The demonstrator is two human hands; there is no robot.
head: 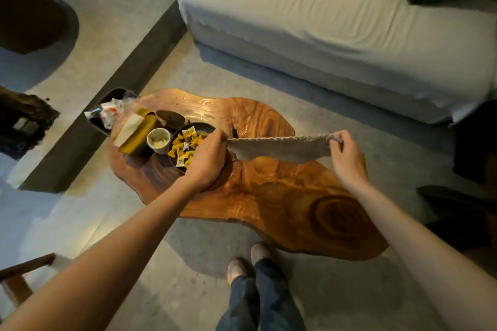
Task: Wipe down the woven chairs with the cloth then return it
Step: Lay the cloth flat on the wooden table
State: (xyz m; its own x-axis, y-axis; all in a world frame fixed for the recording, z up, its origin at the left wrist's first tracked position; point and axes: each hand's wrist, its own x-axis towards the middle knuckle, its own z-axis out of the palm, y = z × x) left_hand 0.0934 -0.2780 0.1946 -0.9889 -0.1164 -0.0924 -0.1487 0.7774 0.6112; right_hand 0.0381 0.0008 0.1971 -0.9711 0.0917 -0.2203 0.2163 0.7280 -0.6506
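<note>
A grey textured cloth (277, 146) is stretched flat between my two hands above a low wooden slab table (282, 196). My left hand (207, 158) pinches its left end, just over a dark bowl of yellow wrapped sweets (188, 142). My right hand (347, 154) pinches the right end with curled fingers. A dark wooden chair part (24, 271) shows at the bottom left edge; no woven seat is plainly visible.
On the table's left end stand a pale cup (158, 140), a mustard tissue holder (137, 131) and a small dark lid. A bin with wrappers (110, 113) sits beside it. A white sofa (336, 21) lies beyond. My feet (250, 263) stand at the table's near edge.
</note>
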